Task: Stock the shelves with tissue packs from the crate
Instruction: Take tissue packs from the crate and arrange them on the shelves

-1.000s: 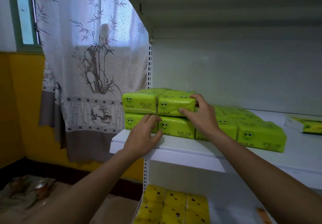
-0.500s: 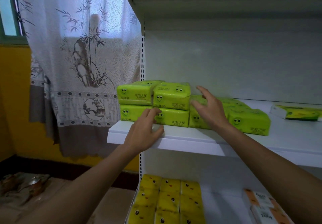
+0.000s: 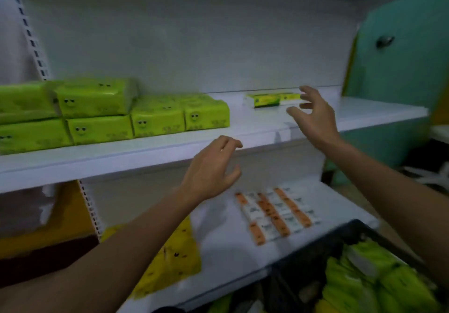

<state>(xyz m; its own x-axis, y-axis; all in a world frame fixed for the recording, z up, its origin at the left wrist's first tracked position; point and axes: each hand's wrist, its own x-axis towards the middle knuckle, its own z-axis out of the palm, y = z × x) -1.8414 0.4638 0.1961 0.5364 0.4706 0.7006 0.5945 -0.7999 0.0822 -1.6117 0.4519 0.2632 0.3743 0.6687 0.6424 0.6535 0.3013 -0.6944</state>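
Green tissue packs (image 3: 116, 113) sit stacked at the left end of the shelf (image 3: 262, 127). More wait in the black crate (image 3: 312, 250) below, on your right. Your left hand (image 3: 211, 166) and right hand (image 3: 313, 115) hold nothing, fingers (image 3: 228, 141) loose and spread. You are between packs. Next, I think, reach down and grab another pack.

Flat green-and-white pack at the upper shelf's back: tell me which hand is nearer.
Right. The right hand hovers at the right end of the pack; the left hand hangs lower, before the shelf edge.
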